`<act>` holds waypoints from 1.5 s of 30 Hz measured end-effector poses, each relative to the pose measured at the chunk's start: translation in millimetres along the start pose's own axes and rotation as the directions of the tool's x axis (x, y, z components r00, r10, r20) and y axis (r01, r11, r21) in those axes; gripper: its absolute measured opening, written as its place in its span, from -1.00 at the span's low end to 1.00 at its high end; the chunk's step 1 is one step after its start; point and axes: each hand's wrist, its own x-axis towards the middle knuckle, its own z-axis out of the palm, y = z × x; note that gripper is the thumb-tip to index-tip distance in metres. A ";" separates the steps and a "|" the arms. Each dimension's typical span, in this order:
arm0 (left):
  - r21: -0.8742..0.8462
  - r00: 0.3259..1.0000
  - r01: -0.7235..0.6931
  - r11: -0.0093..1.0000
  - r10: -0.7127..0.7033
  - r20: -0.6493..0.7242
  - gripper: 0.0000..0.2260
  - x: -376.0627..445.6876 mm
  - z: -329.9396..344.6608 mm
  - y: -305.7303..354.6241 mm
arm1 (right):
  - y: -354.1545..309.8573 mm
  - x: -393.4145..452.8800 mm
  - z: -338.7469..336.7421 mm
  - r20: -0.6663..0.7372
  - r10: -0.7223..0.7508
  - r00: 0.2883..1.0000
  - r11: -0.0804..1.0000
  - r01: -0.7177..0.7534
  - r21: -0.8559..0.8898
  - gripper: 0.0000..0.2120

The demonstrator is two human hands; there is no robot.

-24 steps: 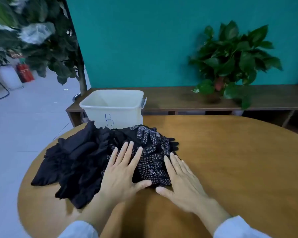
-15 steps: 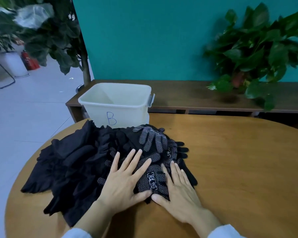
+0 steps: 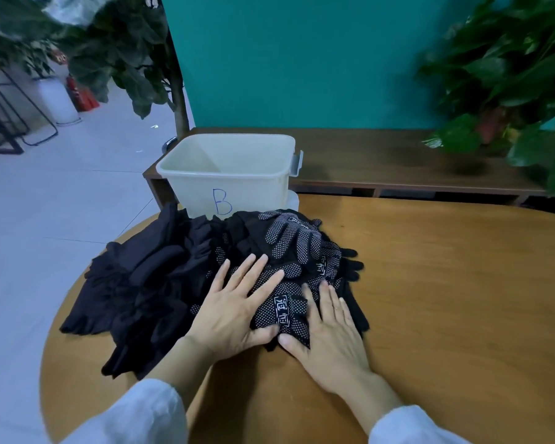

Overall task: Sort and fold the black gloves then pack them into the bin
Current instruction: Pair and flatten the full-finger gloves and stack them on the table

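left hand (image 3: 234, 310) flat, fingers straight, pressing on the gloves (image 3: 161, 283) | right hand (image 3: 329, 328) flat on the pile's near right edge, gripping nothing | pile on the table (image 3: 446, 299), touching the bin (image 3: 228, 177) (marked "B")

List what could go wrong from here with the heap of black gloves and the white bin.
1. The heap of black fabric gloves overhangs the round wooden table's left edge; pulling one out could drag others onto the floor.
2. Plain and white-dotted gloves lie tangled, so pairs may be mismatched.
3. The left hand and right hand press flat on several layers; folding may catch extras.
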 end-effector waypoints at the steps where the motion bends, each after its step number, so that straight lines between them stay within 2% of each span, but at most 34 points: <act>1: -0.007 1.000 0.001 1.000 -0.001 -0.019 -0.22 -1.4 -1.5 2.2 | 3.3 -2.6 -4.5 0.010 -0.020 1.000 1.000 0.019 0.024 -0.14; 5: -0.088 0.997 -0.007 0.996 0.000 -0.081 -0.15 -11.0 -15.6 15.1 | 15.8 -16.7 -30.2 0.060 -0.087 0.994 0.995 0.084 0.050 -0.07; 7: -0.164 0.990 0.014 0.986 -0.036 -0.134 -0.22 -7.5 -22.1 19.2 | 22.6 -14.7 -41.1 0.078 -0.115 0.990 0.987 0.104 0.123 -0.08; 10: -0.298 0.967 0.106 0.949 -0.168 -0.192 -0.35 23.1 -37.2 14.7 | 34.6 10.4 -62.7 -0.018 -0.084 0.996 0.981 0.086 0.173 -0.21; 13: -0.247 0.964 0.120 0.962 -0.172 -0.202 -0.44 66.7 -50.1 2.5 | 42.5 50.9 -85.9 -0.055 -0.066 0.996 0.989 0.073 0.131 -0.34; 16: -0.223 0.980 0.140 0.965 -0.167 -0.105 -0.56 108.4 -56.7 -4.2 | 43.7 91.5 -97.1 -0.066 -0.067 0.996 0.996 0.070 0.048 -0.42; 21: -0.196 0.950 0.311 0.930 -0.308 0.044 -0.80 164.0 -41.2 -14.2 | 45.9 145.5 -83.7 -0.071 -0.044 0.997 0.999 0.043 -0.008 -0.58; 24: -0.117 0.907 0.419 0.901 -0.408 0.106 -0.76 177.1 -26.6 -15.2 | 50.1 168.9 -66.0 -0.040 0.031 0.999 0.999 -0.031 0.010 -0.60; 29: 0.124 0.865 0.464 0.877 -0.479 0.147 -0.66 172.3 -5.0 -12.4 | 57.9 182.7 -36.7 0.070 0.078 0.994 0.996 -0.075 -0.037 -0.45; 33: 0.120 0.863 0.480 0.869 -0.492 0.115 -0.67 172.1 -4.1 -10.3 | 58.1 183.9 -32.4 0.004 0.019 1.000 0.998 -0.019 0.057 -0.57; 36: 0.015 0.882 0.466 0.885 -0.465 0.078 -0.68 170.6 -10.2 -7.5 | 53.5 179.6 -39.5 -0.152 -0.004 0.988 0.987 0.028 0.158 -0.69; 39: -0.246 0.869 0.485 0.839 -0.495 0.024 -0.63 165.5 -24.9 -1.2 | 50.5 171.0 -56.3 -0.304 0.071 0.950 0.941 0.038 0.336 -0.75; 40: -0.384 0.845 0.503 0.774 -0.534 0.032 -0.62 163.9 -32.1 1.9 | 49.7 167.6 -64.2 -0.333 0.105 0.937 0.922 0.034 0.387 -0.77; 42: -0.629 0.794 0.516 0.581 -0.600 0.098 -0.62 161.2 -47.0 7.0 | 48.2 159.8 -80.8 -0.386 0.143 0.912 0.887 0.054 0.458 -0.81; 45: -0.826 0.768 0.443 0.347 -0.623 0.150 -0.66 156.1 -70.6 16.6 | 47.5 140.2 -109.1 -0.463 0.158 0.872 0.834 0.133 0.535 -0.80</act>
